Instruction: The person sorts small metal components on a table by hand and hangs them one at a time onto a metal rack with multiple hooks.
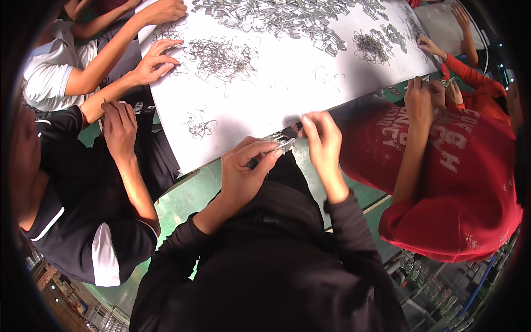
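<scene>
My left hand (246,165) pinches a small shiny metal clip (286,145) between thumb and fingertips, just off the near edge of the white table (276,97). Close by on the right, my right hand (322,138) has its thumb and fingers drawn together. Whatever lies in its fingertips is too small to make out, and the two hands do not touch. Beyond my hands, a small heap of thin bent wires (200,126) lies on the table. A larger tangle of wire pieces (218,58) spreads farther back.
Many flat metal clips (271,19) cover the far part of the table. Another wire heap (371,47) lies back right. A person in black (94,182) sits close on my left, one in a red top (442,182) close on my right; other people's hands reach over the table's sides.
</scene>
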Demonstrator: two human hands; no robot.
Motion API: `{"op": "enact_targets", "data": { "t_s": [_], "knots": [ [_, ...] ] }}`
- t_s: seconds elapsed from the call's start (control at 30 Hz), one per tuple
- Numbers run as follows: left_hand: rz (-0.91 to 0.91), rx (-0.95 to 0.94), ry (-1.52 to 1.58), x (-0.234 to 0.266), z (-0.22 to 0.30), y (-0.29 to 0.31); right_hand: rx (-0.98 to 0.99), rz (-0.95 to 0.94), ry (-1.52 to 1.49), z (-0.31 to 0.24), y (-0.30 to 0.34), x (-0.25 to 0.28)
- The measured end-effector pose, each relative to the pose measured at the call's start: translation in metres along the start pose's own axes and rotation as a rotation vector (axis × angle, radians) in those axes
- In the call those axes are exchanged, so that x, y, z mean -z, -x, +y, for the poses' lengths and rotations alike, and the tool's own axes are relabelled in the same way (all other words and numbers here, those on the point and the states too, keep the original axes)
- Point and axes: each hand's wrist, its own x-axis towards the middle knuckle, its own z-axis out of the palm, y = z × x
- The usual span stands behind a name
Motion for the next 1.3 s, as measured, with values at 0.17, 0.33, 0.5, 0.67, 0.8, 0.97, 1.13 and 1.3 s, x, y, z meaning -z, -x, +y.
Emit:
{"op": "enact_targets", "data": {
  "t_s": [0.17, 0.33, 0.5, 0.67, 0.8, 0.97, 1.13, 1.3],
  "knots": [
    [0.010, -0.047, -0.031, 0.000, -0.001, 0.005, 0.130, -0.219, 0.561, 0.046, -0.094, -0.041],
    [0.014, 0.003, 0.031, -0.001, 0.006, 0.007, 0.211, -0.327, 0.905, 0.068, -0.118, -0.061],
    [-0.005, 0.080, 0.106, -0.003, 0.006, 0.015, -0.177, -0.379, 0.099, -0.014, -0.070, -0.004],
    [-0.026, 0.096, 0.195, -0.005, 0.004, 0.015, -0.342, -0.275, -0.420, -0.073, 0.005, 0.040],
    [-0.053, 0.031, 0.159, -0.011, 0.009, 0.008, -0.269, -0.248, -0.411, -0.080, 0.036, 0.045],
    [-0.060, -0.127, 0.092, -0.021, 0.014, -0.007, -0.106, -0.063, -0.217, -0.067, 0.034, 0.038],
    [-0.038, -0.105, 0.099, -0.037, 0.008, -0.022, -0.025, -0.029, -0.049, -0.060, 0.025, 0.045],
    [-0.120, -0.180, 0.020, -0.054, 0.009, -0.040, -0.038, 0.064, -0.049, -0.050, 0.015, 0.052]
  ]
}}
